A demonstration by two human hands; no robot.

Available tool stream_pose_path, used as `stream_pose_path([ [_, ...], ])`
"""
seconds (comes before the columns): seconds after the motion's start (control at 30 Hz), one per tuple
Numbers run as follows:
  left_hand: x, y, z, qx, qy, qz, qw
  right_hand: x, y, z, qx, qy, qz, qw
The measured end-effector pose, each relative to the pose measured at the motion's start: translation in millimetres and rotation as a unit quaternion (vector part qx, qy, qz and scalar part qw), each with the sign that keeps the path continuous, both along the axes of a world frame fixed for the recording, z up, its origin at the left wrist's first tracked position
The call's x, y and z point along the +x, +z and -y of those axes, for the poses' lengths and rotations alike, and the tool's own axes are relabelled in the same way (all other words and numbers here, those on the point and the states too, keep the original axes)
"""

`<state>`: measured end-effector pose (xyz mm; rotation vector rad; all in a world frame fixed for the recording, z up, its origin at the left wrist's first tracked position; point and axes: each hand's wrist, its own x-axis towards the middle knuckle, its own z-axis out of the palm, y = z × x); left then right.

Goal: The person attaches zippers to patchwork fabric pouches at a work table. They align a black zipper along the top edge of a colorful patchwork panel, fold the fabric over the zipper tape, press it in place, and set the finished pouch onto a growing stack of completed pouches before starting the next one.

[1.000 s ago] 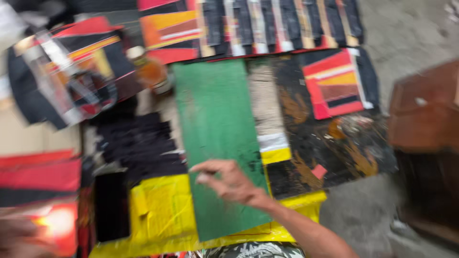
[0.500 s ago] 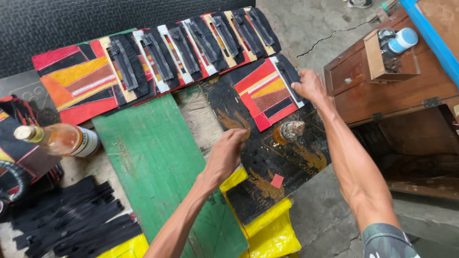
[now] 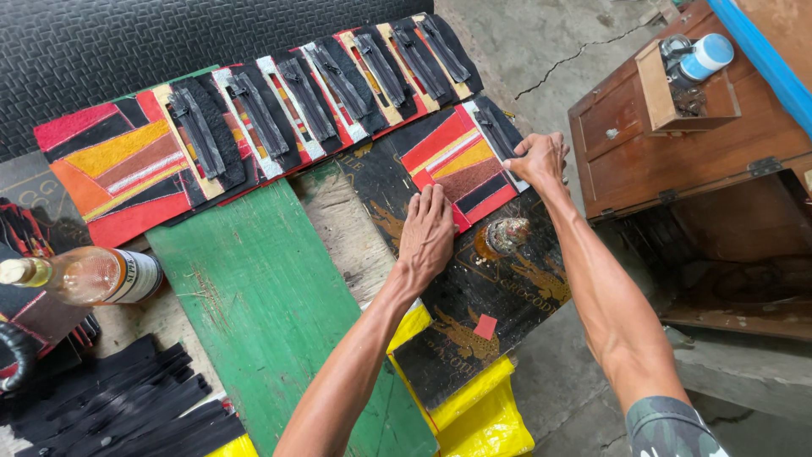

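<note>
Head view showed that both hands had closed in since half a second before, when the left hand hovered lower over the black board. Now it lay flat, fingers spread, on the near edge of the red-and-yellow patchwork piece, which rested on that board. The right hand pinched its far corner by the black strip.

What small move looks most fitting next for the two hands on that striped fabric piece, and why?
Probably slide the striped piece up toward the overlapping row of pieces. The left hand presses flat on its lower edge and the right hand grips its right side, while it lies apart from the row on the black board.
</note>
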<state>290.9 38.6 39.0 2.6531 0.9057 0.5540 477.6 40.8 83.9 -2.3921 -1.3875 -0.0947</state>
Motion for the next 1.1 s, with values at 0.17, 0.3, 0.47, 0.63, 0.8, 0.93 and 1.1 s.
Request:
stream_pose_path([
  [0.17, 3, -6, -1, -0.034, -0.009, -0.037, 0.999, 9, -5, 2, -0.023, -0.046, -0.164, 0.985],
  [0.3, 1, -10, 0, -0.049, -0.001, -0.002, 0.999, 12, -8, 4, 0.0, -0.02, -0.148, 0.989],
  [0.47, -5, -10, -3, -0.069, -0.003, 0.026, 0.997, 7, 6, 4, 0.025, 0.027, -0.231, 0.972],
  [0.63, -23, -5, -12, -0.223, 0.01, 0.137, 0.965, -4, 44, 7, 0.14, 0.146, -0.227, 0.953],
  [0.8, -65, -8, -27, -0.312, 0.1, 0.331, 0.885, -31, 97, 31, 0.182, 0.29, -0.344, 0.874],
  [0.93, -129, -20, -33, -0.513, 0.064, 0.512, 0.686, -51, 116, 44, 0.148, 0.358, -0.562, 0.731],
  [1.1, -226, -30, -2, -0.58, -0.063, 0.591, 0.557, -86, 58, 15, 0.028, 0.293, -0.702, 0.649],
])
